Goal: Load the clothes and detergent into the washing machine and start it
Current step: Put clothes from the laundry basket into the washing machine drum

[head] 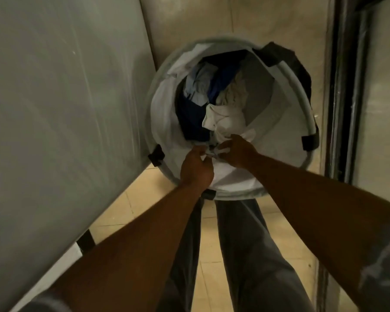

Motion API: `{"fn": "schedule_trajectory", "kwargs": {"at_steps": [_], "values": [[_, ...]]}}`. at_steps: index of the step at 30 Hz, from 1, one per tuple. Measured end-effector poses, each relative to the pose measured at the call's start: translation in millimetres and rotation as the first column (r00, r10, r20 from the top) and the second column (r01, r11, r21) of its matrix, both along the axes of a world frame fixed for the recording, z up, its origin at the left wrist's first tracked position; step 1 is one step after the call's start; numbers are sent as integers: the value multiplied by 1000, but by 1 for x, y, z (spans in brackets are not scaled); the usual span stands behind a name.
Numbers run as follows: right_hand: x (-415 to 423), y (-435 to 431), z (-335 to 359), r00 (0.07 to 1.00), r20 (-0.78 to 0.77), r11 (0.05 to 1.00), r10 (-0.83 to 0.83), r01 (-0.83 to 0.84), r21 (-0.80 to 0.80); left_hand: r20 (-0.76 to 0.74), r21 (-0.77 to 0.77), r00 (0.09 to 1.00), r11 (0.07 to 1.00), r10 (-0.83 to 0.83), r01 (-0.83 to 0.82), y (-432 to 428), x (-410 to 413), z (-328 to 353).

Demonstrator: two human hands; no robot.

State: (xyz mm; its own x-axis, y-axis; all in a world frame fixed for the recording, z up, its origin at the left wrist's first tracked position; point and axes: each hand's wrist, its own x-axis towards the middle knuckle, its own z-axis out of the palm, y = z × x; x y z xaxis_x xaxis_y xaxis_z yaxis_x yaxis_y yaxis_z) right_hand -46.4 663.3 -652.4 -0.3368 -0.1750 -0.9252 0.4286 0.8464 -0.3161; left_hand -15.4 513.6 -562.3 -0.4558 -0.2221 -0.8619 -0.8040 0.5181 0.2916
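A round white laundry hamper [302, 91] stands on the floor in front of me, seen from above. Inside lie several clothes: a white garment [223, 119], a dark blue one [194, 118] and a light blue one [199, 84]. Both my hands reach over the near rim. My left hand [196, 166] and my right hand [238, 152] pinch the near end of the white garment between them. No washing machine door or detergent is recognisable in this view.
A large pale grey flat panel [61, 109] fills the left side, close to the hamper. A dark vertical door frame [345, 91] runs down the right. Beige floor tiles [208, 239] and my grey trouser legs [252, 255] lie below.
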Motion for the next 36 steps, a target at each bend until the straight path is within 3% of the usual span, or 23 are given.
{"fn": "schedule_trajectory", "kwargs": {"at_steps": [6, 10, 13, 16, 18, 20, 22, 24, 25, 28, 30, 33, 36], "values": [[6, -3, -9, 974, -9, 974, -226, 226, -1, 2, 39, 995, 995, 96, -96, 5, 1, -6], [3, -6, 48, 915, -120, 912, -385, 357, -201, 32, 45, 959, 958, 280, -282, 7, -18, -5], [11, -7, 104, 888, -109, 839, -447, 374, -395, 176, 71, 861, 867, 476, -494, 0, -37, -18], [25, -4, 140, 864, 28, 721, -503, 437, -537, 406, 207, 807, 817, 428, -538, -13, -30, -45], [27, 1, 144, 833, 91, 654, -546, 491, -576, 397, 275, 850, 840, 345, -469, -13, -38, -25], [20, 9, 138, 747, 90, 598, -658, 592, -541, 355, 291, 872, 846, 338, -446, -9, -41, -10], [9, 18, 120, 634, -57, 595, -771, 685, -420, 334, 235, 888, 884, 318, -405, -8, -39, -2], [-7, 25, 89, 596, -231, 638, -769, 730, -244, 324, 261, 914, 906, 243, -333, -10, -35, 8], [-18, 26, 75, 593, -234, 633, -770, 756, -166, 330, 314, 929, 909, 165, -273, -13, -32, 11], [-45, 24, 28, 577, -40, 577, -816, 817, 24, 377, 484, 920, 870, -105, -99, -21, -23, 22], [-50, 20, 8, 631, 79, 635, -772, 770, 61, 405, 575, 897, 812, -178, -98, -24, -19, 24], [-43, 20, 10, 703, 206, 712, -680, 701, -38, 407, 542, 913, 806, -7, -235, -28, -17, 31], [-27, 30, 40, 563, 269, 569, -781, 820, -63, 341, 367, 866, 796, 367, -482, -31, -17, 28]]}}
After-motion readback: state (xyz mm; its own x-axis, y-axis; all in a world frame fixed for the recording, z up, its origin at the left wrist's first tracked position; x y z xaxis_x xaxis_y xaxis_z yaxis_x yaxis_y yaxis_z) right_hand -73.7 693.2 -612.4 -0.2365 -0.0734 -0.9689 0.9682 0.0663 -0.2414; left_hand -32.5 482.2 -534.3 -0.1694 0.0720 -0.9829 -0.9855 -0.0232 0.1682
